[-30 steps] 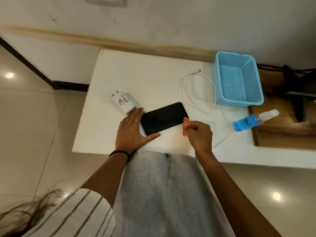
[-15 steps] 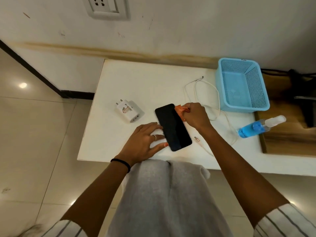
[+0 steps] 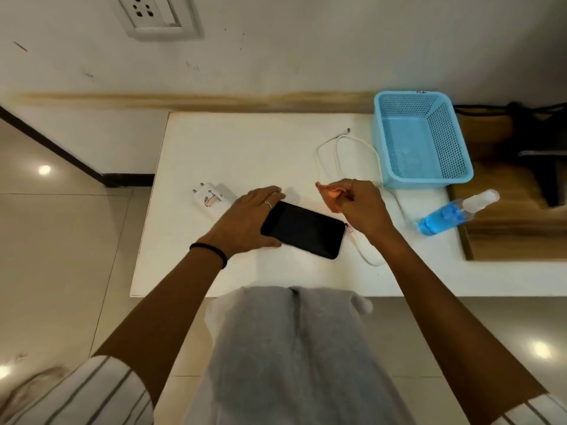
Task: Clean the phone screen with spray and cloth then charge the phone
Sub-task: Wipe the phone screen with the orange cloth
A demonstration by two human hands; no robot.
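A black phone (image 3: pixel 305 229) lies screen-up on the white table (image 3: pixel 245 148), angled from upper left to lower right. My left hand (image 3: pixel 248 220) grips its left end, thumb at the near edge and fingers over the far edge. My right hand (image 3: pixel 360 207) hovers just right of the phone's far corner, pinching a small orange cloth (image 3: pixel 328 193) clear of the screen. A blue spray bottle (image 3: pixel 454 213) lies on its side at the table's right. A white charger adapter (image 3: pixel 211 199) rests left of the phone. A white cable (image 3: pixel 337 148) loops behind my right hand.
A light blue mesh basket (image 3: pixel 441 179) stands at the back right of the table. A wall socket (image 3: pixel 156 13) sits high on the wall at left. A wooden surface (image 3: pixel 515 228) adjoins the table on the right. My grey-clad lap meets the table's near edge.
The phone has been turned from nearly lengthwise toward me to lying more sideways, with my left hand now gripping its left end. My right hand with the cloth has lifted off the screen to the right.
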